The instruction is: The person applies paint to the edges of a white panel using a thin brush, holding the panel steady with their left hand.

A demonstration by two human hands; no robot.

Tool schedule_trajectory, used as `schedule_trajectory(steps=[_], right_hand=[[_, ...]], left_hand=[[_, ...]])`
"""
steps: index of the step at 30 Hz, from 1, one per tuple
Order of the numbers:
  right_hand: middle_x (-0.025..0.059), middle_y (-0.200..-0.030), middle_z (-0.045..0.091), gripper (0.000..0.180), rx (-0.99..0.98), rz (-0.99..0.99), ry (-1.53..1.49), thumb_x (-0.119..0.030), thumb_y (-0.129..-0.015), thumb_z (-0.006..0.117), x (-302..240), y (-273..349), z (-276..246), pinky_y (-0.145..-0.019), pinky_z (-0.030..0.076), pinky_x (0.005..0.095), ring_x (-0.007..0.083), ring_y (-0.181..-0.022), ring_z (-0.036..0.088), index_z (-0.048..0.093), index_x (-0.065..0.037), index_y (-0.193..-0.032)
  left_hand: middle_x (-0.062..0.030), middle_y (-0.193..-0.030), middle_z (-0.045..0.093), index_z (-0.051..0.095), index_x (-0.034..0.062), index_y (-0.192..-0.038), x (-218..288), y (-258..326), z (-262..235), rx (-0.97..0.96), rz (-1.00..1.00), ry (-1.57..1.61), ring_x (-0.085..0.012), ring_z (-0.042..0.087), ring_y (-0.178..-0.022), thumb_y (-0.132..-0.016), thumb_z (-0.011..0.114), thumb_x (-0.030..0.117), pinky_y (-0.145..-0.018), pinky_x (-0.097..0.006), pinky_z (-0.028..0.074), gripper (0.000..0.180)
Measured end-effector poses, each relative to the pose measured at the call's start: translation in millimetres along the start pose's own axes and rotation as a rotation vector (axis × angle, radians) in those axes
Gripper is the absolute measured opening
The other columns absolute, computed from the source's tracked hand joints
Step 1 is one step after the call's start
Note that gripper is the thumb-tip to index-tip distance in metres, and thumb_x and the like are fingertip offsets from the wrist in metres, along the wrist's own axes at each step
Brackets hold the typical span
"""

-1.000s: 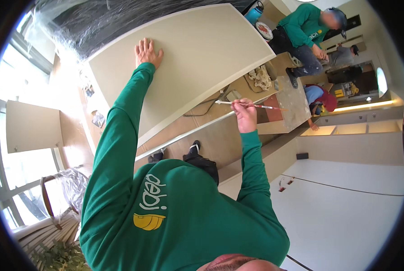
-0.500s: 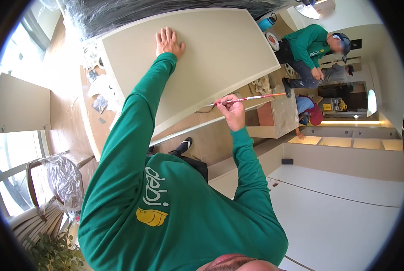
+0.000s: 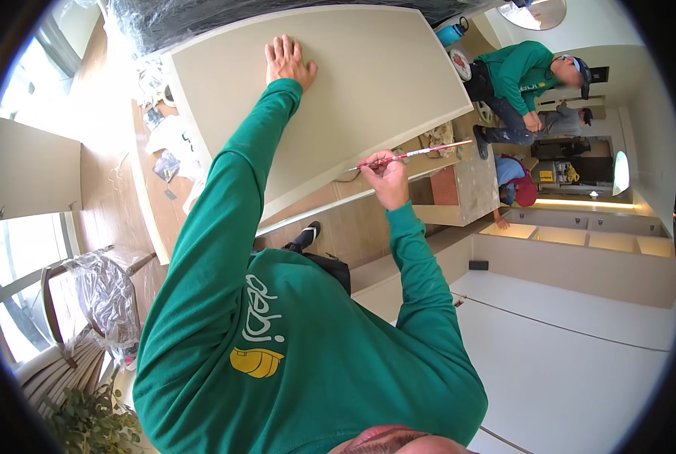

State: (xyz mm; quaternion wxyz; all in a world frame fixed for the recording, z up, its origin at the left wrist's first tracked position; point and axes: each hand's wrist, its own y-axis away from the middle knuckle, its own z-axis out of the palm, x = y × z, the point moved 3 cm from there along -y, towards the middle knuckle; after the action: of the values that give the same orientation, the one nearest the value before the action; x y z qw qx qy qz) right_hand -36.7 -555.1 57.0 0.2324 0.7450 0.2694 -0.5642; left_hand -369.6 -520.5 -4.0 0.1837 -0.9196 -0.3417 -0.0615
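A large beige panel with paler edges lies before me. My left hand rests flat on it near the far side, fingers spread. At the panel's near edge, my right hand pinches a thin paintbrush between thumb and fingers. Its handle is red and white, with an orange end pointing right and slightly away from me. The slim tip points left, close to the panel's near edge; whether it touches the edge I cannot tell.
Wrapped items and scraps lie left of the panel. A stained box-like cabinet stands at right. Beyond it sits a person in green, with another in a red cap nearby. A plastic-wrapped chair stands at lower left.
The paintbrush has tilted, its orange end now farther from me. My right hand has turned slightly with it. My left hand stays flat on the panel, and the whole view has shifted a little.
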Motion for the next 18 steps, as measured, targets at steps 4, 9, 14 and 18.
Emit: schedule_trajectory(steps=[4,9,14,18], right_hand=[[0.0103,-0.097,0.071,0.018,0.059,-0.046,0.031,0.006,-0.087,0.068,-10.2,-0.5,-4.7,-0.081,0.055,0.0274,0.0131,-0.09,0.068,0.056,-0.002,-0.097],[0.0092,-0.095,0.072,0.016,-0.046,-0.022,0.013,0.005,-0.087,0.068,-14.5,3.5,14.6,-0.081,0.056,0.0273,0.0129,-0.088,0.068,0.057,-0.003,-0.097],[0.0093,-0.096,0.072,0.017,-0.019,-0.019,0.091,0.004,-0.086,0.068,-8.2,0.9,7.1,-0.081,0.055,0.0276,0.0128,-0.087,0.068,0.057,-0.003,-0.097],[0.0111,-0.097,0.071,0.018,0.019,-0.024,0.137,0.005,-0.087,0.068,-4.1,-7.2,-12.8,-0.082,0.055,0.0274,0.0127,-0.089,0.067,0.055,-0.003,-0.097]], left_hand=[[-0.0188,-0.162,0.03,0.037,0.0019,-0.153,0.5,0.1,1.2,-0.002,-0.002,0.014,-0.0348,0.023,-0.152,-0.094,0.045,0.05,-0.124,-0.052,0.014,0.076],[-0.0183,-0.162,0.03,0.037,0.0019,-0.153,0.8,-0.6,0.9,-0.005,-0.006,0.012,-0.0346,0.023,-0.152,-0.094,0.044,0.05,-0.124,-0.052,0.014,0.076],[-0.0179,-0.162,0.03,0.038,0.0023,-0.152,0.2,-0.9,-0.2,-0.009,-0.005,0.018,-0.0345,0.023,-0.152,-0.094,0.045,0.05,-0.124,-0.052,0.014,0.076],[-0.0177,-0.162,0.03,0.038,0.0024,-0.152,1.8,0.8,-2.0,-0.014,-0.001,0.015,-0.0344,0.022,-0.152,-0.094,0.045,0.049,-0.124,-0.052,0.014,0.075]])
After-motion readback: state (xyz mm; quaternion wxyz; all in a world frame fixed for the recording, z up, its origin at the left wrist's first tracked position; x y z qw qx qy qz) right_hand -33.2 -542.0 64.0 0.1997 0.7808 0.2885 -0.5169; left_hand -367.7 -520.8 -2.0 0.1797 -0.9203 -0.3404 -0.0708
